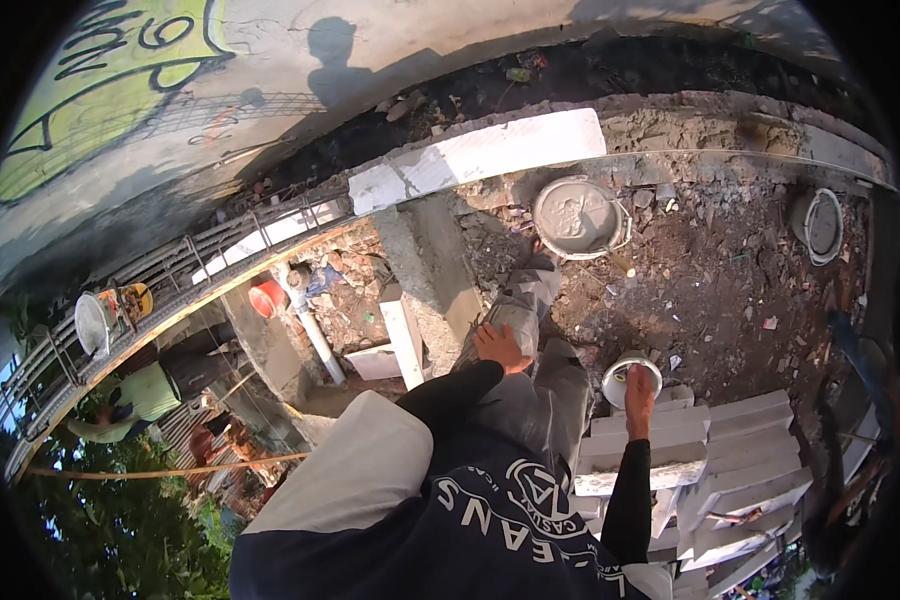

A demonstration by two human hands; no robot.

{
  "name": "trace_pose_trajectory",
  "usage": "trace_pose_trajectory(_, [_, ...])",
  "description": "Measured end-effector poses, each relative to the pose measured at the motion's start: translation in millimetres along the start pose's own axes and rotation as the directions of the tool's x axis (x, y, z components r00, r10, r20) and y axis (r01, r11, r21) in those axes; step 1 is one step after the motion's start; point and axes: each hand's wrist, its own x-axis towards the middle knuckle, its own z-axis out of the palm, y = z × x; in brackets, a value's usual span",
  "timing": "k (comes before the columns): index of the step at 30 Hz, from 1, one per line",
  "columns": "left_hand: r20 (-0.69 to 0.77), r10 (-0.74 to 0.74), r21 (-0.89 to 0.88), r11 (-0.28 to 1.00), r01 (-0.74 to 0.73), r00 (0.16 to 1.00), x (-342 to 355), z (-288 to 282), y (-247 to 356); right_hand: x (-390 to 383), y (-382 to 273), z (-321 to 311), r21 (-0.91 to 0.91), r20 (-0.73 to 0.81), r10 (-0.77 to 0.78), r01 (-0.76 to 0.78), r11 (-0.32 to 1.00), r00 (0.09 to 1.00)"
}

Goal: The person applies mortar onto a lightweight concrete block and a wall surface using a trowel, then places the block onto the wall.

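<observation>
My left hand (pixel 503 347) rests on my raised knee, on the grey trousers (pixel 515 310), with its fingers spread and nothing held. On the right, my right hand (pixel 640 392) reaches down into a small white bucket (pixel 611 388). Its fingers are bent together inside the rim. What they hold, if anything, is hidden, though a bit of yellow shows beside them. Pale lightweight blocks (pixel 645 440) lie stacked just below that bucket. Ahead of me stands a larger bucket (pixel 577 217) full of wet grey mortar.
Long white blocks (pixel 490 155) line the low wall ahead, along a taut string. Another bucket (pixel 823 228) stands at the far right. A grey concrete post (pixel 430 260) rises left of my leg. A co-worker in a pale green shirt (pixel 150 392) is at the left, below steel rebar (pixel 170 268).
</observation>
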Motion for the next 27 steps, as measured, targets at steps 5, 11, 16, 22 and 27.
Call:
trace_pose_trajectory(5, [0.024, -0.123, 0.122, 0.985, 0.119, 0.992, 15.5, 0.2, 11.0, 107.2, -31.3, 35.1, -0.269, -0.068, -0.077, 0.056, 0.962, 0.995])
trace_pose_trajectory(11, [-0.235, -0.03, 0.178, 0.981, 0.073, 0.971, 25.1, 22.9, -16.0, 207.5, -90.3, 97.8, -0.413, -0.091, -0.223, 0.167, 0.895, 0.971])
trace_pose_trajectory(16, [-0.28, -0.003, 0.235, 0.969, 0.072, 0.96, 23.0, 29.9, -5.2, 269.3, -98.4, 118.0, -0.586, 0.053, -0.054, 0.075, 0.807, 0.997])
trace_pose_trajectory(22, [-0.316, 0.003, 0.231, 0.97, 0.074, 0.949, 22.5, 30.0, -6.3, 310.7, -82.8, 166.4, -0.819, 0.259, 0.059, 0.187, 0.543, 0.964])
trace_pose_trajectory(27, [-0.353, 0.022, 0.248, 0.966, 0.071, 0.935, 18.2, 22.4, -8.9, 301.6, -52.8, 188.0, -0.919, 0.052, -0.164, 0.111, 0.378, 0.985])
